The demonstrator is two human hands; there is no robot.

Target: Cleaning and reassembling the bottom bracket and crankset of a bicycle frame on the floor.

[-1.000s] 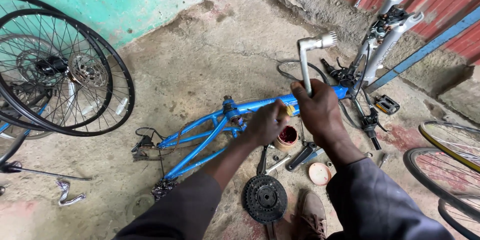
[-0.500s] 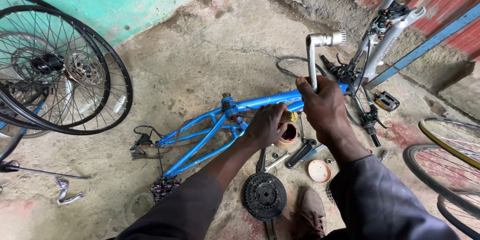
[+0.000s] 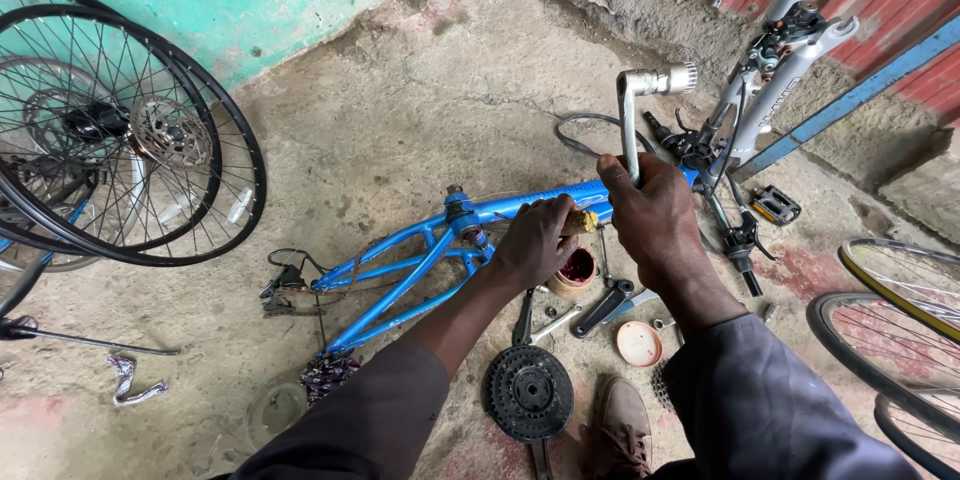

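A blue bicycle frame lies flat on the concrete floor. My right hand grips the shaft of a silver L-shaped socket wrench that stands upright over the frame. My left hand is closed on a small yellowish piece at the frame's bottom bracket, right above an open round tin of red grease. Both sleeves are dark grey.
Black spoked wheels lean at the left. A silver suspension fork stands at the upper right, with a pedal below it. A black chainring, crank arm, tin lid and my shoe lie near me. Rims sit at the right.
The view has shifted slightly, and the wrench with my right hand has drifted a little to the right. My left hand stays at the bottom bracket.
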